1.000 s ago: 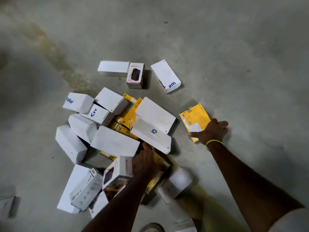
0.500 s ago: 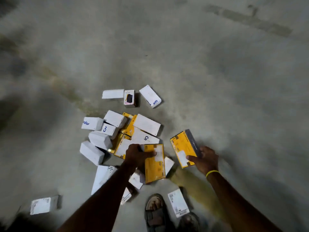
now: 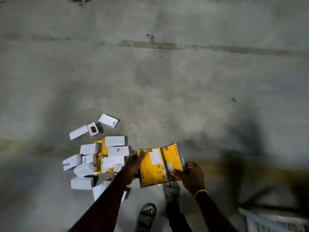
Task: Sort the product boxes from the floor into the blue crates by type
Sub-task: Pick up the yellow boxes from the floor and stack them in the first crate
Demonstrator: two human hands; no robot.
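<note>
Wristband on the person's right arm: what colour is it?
Yellow. The wristband shows clearly in the head view, just below the right hand.

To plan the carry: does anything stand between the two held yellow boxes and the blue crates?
Cannot be judged: no blue crate is in view. The left hand grips the left yellow box, the right hand the right yellow box; nothing lies between hands and boxes. The pile of white boxes lies to their left.
</note>
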